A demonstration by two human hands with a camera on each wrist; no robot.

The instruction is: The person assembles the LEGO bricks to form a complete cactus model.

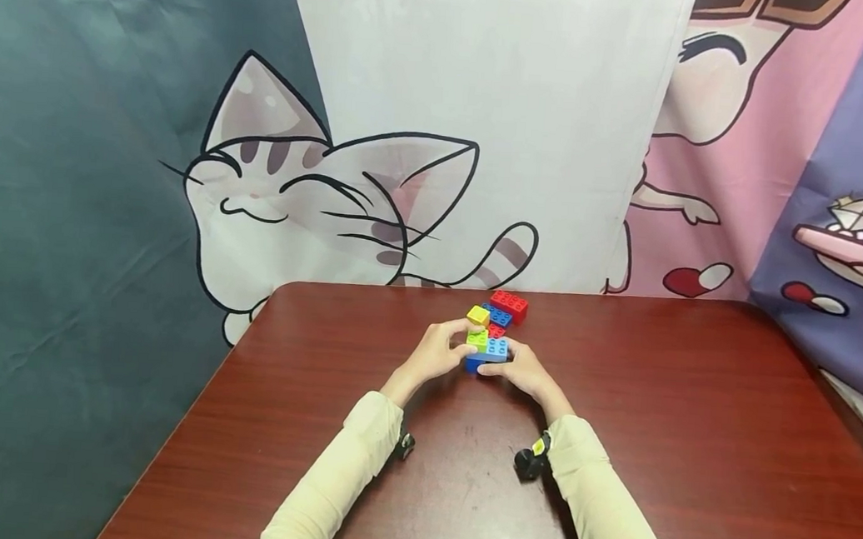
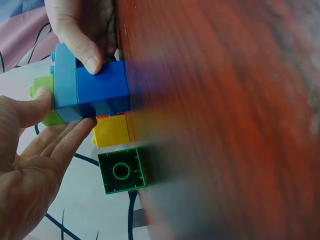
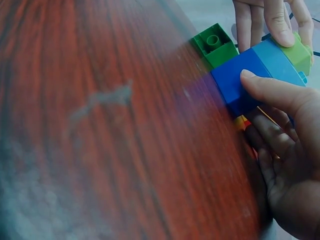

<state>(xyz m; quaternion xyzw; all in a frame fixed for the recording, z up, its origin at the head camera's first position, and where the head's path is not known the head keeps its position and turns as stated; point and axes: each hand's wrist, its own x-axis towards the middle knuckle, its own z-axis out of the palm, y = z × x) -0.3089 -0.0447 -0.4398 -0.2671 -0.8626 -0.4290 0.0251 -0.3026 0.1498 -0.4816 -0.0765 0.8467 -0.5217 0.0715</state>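
My left hand [image 1: 436, 353] pinches a small lime green brick [image 2: 54, 107] between thumb and fingers. That brick sits on one end of a light blue brick [image 1: 497, 351], with studs showing beside it. Below the light blue one is a dark blue brick [image 3: 239, 82], standing on the table at the bottom of the stack. My right hand [image 1: 525, 372] grips the dark blue brick, thumb on the near face and fingers behind. In the left wrist view a green brick [image 2: 121, 171] lies on its side, hollow underside showing, near a yellow brick [image 2: 112, 131].
Behind the stack, toward the table's far edge, are a large red brick [image 1: 509, 306], a blue brick [image 1: 497, 316] and another red brick [image 1: 497, 332]. The brown wooden table [image 1: 659, 452] reaches a printed cloth backdrop [image 1: 583, 146] with a cat drawing.
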